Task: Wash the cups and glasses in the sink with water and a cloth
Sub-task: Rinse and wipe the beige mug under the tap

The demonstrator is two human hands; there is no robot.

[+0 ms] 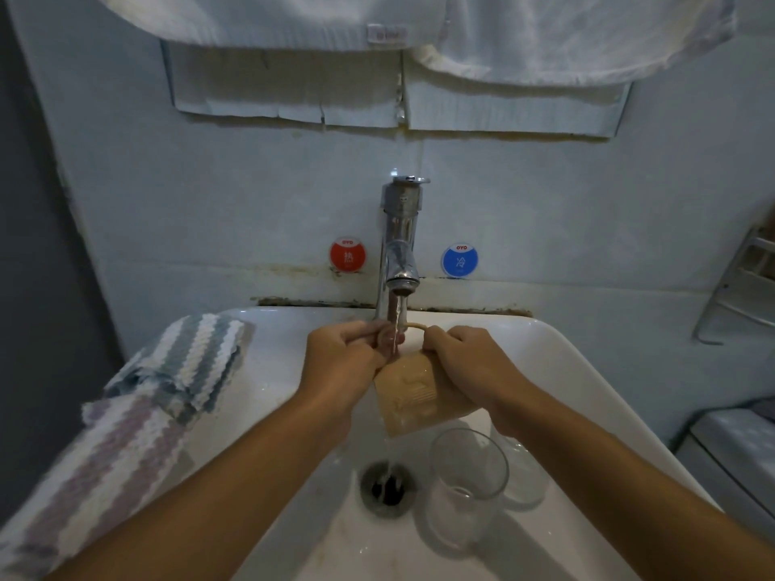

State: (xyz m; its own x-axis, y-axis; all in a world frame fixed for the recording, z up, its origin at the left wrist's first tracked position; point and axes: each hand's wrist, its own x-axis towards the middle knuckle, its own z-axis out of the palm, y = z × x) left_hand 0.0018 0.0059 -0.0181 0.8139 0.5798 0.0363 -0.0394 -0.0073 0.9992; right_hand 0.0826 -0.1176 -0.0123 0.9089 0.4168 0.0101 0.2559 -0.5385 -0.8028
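A beige ribbed cup [413,394] is tilted under the running tap [400,249], its rim towards the faucet. My left hand [346,362] grips the rim side, fingers curled at the stream. My right hand [465,364] grips the cup's other side by its handle. Water runs over the cup and down to the drain [388,488]. A clear glass [465,484] lies on its side in the white sink [587,396], and a second glass [524,475] is behind it, partly hidden by my right forearm.
Two striped cloths [176,371] lie on the sink's left rim. White towels [461,35] hang above. Red and blue stickers [347,254] flank the faucet on the wall. A metal rack [738,287] is mounted at the right.
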